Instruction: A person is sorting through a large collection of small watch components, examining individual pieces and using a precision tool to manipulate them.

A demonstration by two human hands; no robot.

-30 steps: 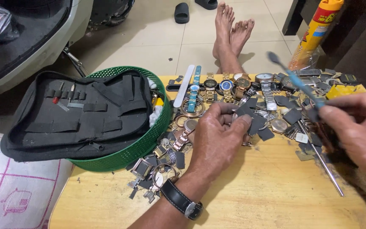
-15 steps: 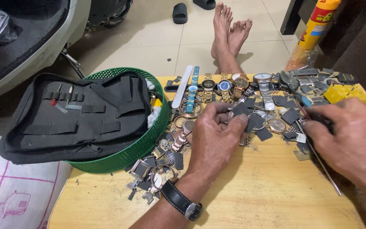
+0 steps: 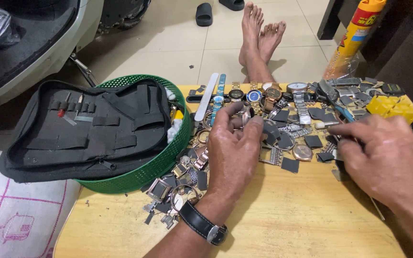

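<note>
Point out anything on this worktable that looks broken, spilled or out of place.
Loose watch parts lie strewn over the wooden table: bare cases, detached bracelet links and dark square backs, some spilling toward the near edge by the green basket. An open black tool pouch sags across that basket's rim instead of lying flat.

Soft, even daylight fills the scene, brightest on the pale floor tiles (image 3: 168, 57) at the top. The yellow wooden surface (image 3: 283, 220) is evenly lit with no hard glare. Shadows are diffuse: a faint one lies under the left hand (image 3: 233, 153) and a darker one beneath the right hand (image 3: 388, 157). The right edge falls into dim brown shade. Focus is sharp at centre; the wide lens bends lines at the corners.
</note>
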